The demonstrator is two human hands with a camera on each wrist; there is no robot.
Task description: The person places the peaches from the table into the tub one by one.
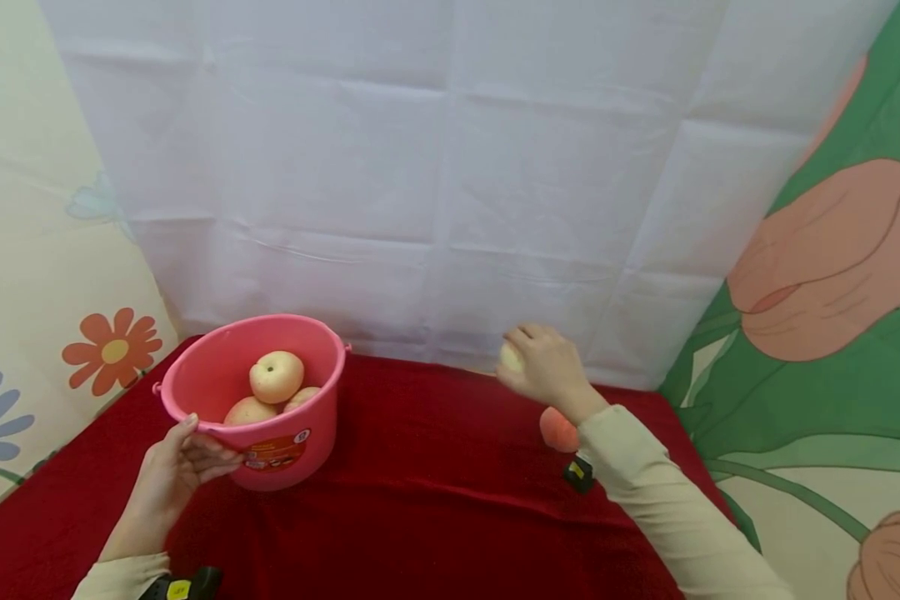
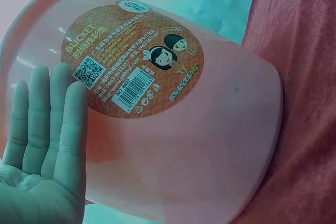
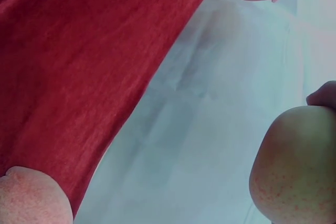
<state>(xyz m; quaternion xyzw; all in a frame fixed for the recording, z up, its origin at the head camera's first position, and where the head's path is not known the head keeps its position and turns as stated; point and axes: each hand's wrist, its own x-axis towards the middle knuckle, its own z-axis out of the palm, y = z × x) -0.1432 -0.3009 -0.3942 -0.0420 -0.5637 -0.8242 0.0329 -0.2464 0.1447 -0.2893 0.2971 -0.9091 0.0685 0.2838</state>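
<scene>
Head view, left half: pink bucket (image 1: 318,446) rests on red cloth (image 1: 420,533), holding at least 3 pale fruits (image 1: 276,379) — apples or peaches, cannot tell which. Left hand (image 1: 171,468), lower left, sits at the near rim: thumb tip at the edge, 4 fingers straight and side by side along the outer wall, presumably to steady the bucket; pressure cannot be judged. Right hand (image 1: 546,362), right of centre, is curled round 1 held fruit (image 1: 511,357), up off the cloth, probably gripped so it cannot roll free. A pinker fruit (image 1: 555,429) lies just beside the right sleeve (image 1: 637,475).

Left wrist view, upper centre: orange oval label (image 2: 184,74) reads "BUCKET" — plus Chinese characters, a "www" address, QR code (image 2: 88,72), barcode (image 2: 134,89), 2 cartoon faces (image 2: 161,57). Brand: cannot tell.
</scene>
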